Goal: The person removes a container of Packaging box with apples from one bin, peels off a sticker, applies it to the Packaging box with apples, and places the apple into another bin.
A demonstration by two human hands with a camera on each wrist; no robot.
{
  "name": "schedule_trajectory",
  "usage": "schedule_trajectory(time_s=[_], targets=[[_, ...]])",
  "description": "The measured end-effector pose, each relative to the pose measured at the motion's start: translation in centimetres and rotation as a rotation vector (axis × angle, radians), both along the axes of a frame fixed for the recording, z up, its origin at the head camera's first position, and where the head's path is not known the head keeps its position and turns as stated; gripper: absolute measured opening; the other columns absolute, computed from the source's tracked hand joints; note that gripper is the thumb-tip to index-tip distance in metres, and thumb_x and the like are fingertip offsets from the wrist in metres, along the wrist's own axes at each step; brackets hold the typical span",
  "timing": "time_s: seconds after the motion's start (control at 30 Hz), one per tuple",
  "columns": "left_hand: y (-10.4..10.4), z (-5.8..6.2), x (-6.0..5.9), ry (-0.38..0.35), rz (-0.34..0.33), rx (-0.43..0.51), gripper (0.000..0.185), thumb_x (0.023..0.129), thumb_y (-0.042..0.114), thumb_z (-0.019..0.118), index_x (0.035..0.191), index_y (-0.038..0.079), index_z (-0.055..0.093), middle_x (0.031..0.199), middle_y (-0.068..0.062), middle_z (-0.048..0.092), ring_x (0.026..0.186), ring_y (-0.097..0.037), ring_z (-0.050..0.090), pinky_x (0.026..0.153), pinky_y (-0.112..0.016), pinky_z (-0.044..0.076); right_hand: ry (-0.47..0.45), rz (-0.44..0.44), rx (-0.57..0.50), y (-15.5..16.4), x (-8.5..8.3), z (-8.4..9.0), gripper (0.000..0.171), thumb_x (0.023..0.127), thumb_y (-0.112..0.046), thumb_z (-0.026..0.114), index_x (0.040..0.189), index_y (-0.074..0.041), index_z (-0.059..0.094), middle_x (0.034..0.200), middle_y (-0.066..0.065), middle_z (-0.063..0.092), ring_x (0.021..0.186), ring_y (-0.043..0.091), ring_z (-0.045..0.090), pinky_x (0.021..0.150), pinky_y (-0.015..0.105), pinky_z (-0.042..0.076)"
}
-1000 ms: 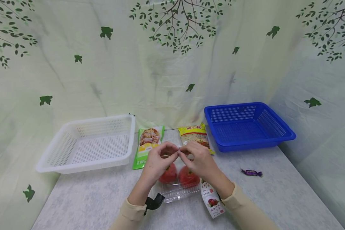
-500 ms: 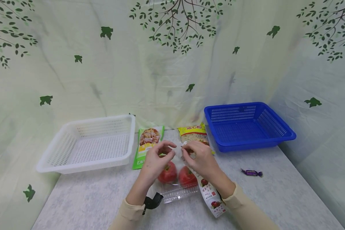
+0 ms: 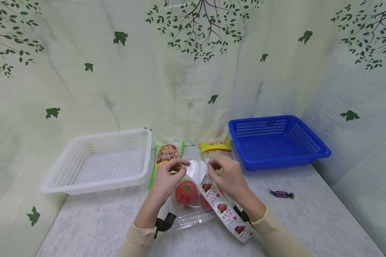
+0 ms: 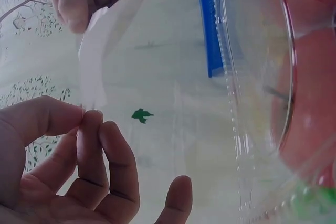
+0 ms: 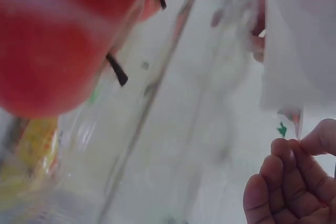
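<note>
Hands: both were up over the clear apple tray (image 3: 193, 214), each pinching one end of the peeled label strip (image 3: 223, 210).
Left hand (image 3: 167, 176): thumb and fingertips nipped the white backing edge (image 4: 92, 85) of the strip; other fingers loosely curled.
Right hand (image 3: 228, 176): pinched the opposite edge of the same white flap; the wrist view showed the fingertips (image 5: 294, 166) closed on a corner of it.
Label strip: the printed part ran from the hands down over the tray's right side and onto the table (image 3: 99, 221); whether any of it was stuck to the plastic could not be told.
Tray: sat on the table just in front of the person, between the white basket (image 3: 99, 160) and the blue basket (image 3: 276, 141); two red apples (image 3: 186, 192) inside.
Nearby: green snack pack (image 3: 165, 153) and yellow pasta bag (image 3: 216, 150) just behind the hands, purple candy (image 3: 281, 193) well off to the right.
Step, as judged: getting the label off the tray.
Technique: peel low and slow along the strip, not straight up, so it doesn't tear.
Risk: nothing held the light tray down; a hard pull could lift or tip it. One hand bracing the lid would be safer.
Grip note: keep fingers off the adhesive side, or the strip folds onto itself.
</note>
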State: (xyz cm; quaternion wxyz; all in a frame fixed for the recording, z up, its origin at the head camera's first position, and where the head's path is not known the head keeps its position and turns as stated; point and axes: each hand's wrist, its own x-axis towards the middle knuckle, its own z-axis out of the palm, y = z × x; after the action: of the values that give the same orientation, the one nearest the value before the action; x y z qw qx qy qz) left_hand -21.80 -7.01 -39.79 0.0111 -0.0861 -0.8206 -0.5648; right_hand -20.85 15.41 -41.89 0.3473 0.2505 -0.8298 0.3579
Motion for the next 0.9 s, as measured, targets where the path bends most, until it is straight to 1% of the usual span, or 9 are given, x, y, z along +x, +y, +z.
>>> schedule_trajectory(time_s=[0.1,0.23,0.33,0.53,0.63,0.73,0.83,0.9], targets=[[-0.4,0.2,-0.1,-0.002,0.009,-0.008,0.024,0.094,0.005,0.066,0.112,0.011,0.081,0.095,-0.006,0.071,0.091,-0.014,0.062,0.076,-0.020,0.054,0.012,-0.006,-0.011,0.4,-0.1,0.2,0.010,0.086,0.005,0.078,0.090,-0.004,0.075,0.083,0.005,0.074,0.074,0.018,0.069,0.066,0.033,0.062],[-1.3,0.7,-0.3,-0.019,-0.004,0.017,0.024,0.095,0.005,0.068,0.115,0.007,0.080,0.095,-0.006,0.070,0.089,-0.014,0.061,0.073,-0.020,0.052,0.021,-0.028,-0.019,1.0,-0.2,0.5,0.009,0.087,0.004,0.078,0.090,-0.004,0.075,0.083,0.005,0.074,0.075,0.016,0.069,0.066,0.032,0.062],[-2.2,1.1,-0.2,-0.030,-0.018,0.019,0.024,0.095,0.006,0.069,0.117,0.006,0.080,0.098,-0.005,0.070,0.092,-0.014,0.061,0.075,-0.020,0.052,0.026,-0.055,-0.020,1.5,-0.2,0.8,0.008,0.087,0.002,0.079,0.090,-0.004,0.075,0.083,0.006,0.073,0.075,0.013,0.069,0.064,0.029,0.062],[-4.3,2.0,-0.1,-0.053,-0.047,-0.016,0.026,0.098,0.012,0.070,0.123,0.008,0.078,0.110,-0.008,0.071,0.101,-0.014,0.063,0.080,-0.018,0.053,0.052,-0.082,-0.043,2.3,-0.4,1.0,0.009,0.086,0.004,0.078,0.088,-0.004,0.074,0.079,0.006,0.070,0.070,0.012,0.063,0.059,0.026,0.056],[-5.8,2.3,-0.1,-0.063,-0.079,-0.032,0.028,0.100,0.013,0.069,0.127,0.008,0.076,0.122,-0.012,0.073,0.108,-0.015,0.065,0.085,-0.018,0.054,0.047,-0.090,-0.050,2.5,-0.5,1.2,0.008,0.087,0.004,0.077,0.089,-0.003,0.074,0.079,0.006,0.070,0.069,0.012,0.063,0.058,0.025,0.055],[-7.8,2.9,0.0,-0.063,-0.132,-0.061,0.030,0.102,0.015,0.069,0.130,0.006,0.074,0.132,-0.013,0.073,0.112,-0.012,0.066,0.091,-0.020,0.055,0.032,-0.098,-0.054,2.6,-0.4,1.4,0.008,0.087,0.004,0.077,0.090,-0.003,0.074,0.080,0.007,0.071,0.068,0.013,0.062,0.057,0.025,0.053],[-10.1,3.3,0.2,-0.051,-0.183,-0.083,0.031,0.103,0.018,0.069,0.131,0.005,0.073,0.131,-0.011,0.074,0.111,-0.006,0.068,0.093,-0.021,0.055,0.033,-0.099,-0.059,2.7,-0.4,1.5,0.008,0.087,0.004,0.077,0.090,-0.003,0.074,0.079,0.007,0.071,0.067,0.012,0.060,0.057,0.025,0.051],[-11.6,3.5,0.3,-0.033,-0.201,-0.090,0.031,0.105,0.019,0.068,0.132,0.004,0.072,0.130,-0.004,0.075,0.110,-0.003,0.068,0.094,-0.021,0.055,0.029,-0.099,-0.060,2.7,-0.5,1.5,0.008,0.087,0.004,0.077,0.090,-0.004,0.074,0.079,0.006,0.071,0.067,0.011,0.058,0.056,0.024,0.050]])
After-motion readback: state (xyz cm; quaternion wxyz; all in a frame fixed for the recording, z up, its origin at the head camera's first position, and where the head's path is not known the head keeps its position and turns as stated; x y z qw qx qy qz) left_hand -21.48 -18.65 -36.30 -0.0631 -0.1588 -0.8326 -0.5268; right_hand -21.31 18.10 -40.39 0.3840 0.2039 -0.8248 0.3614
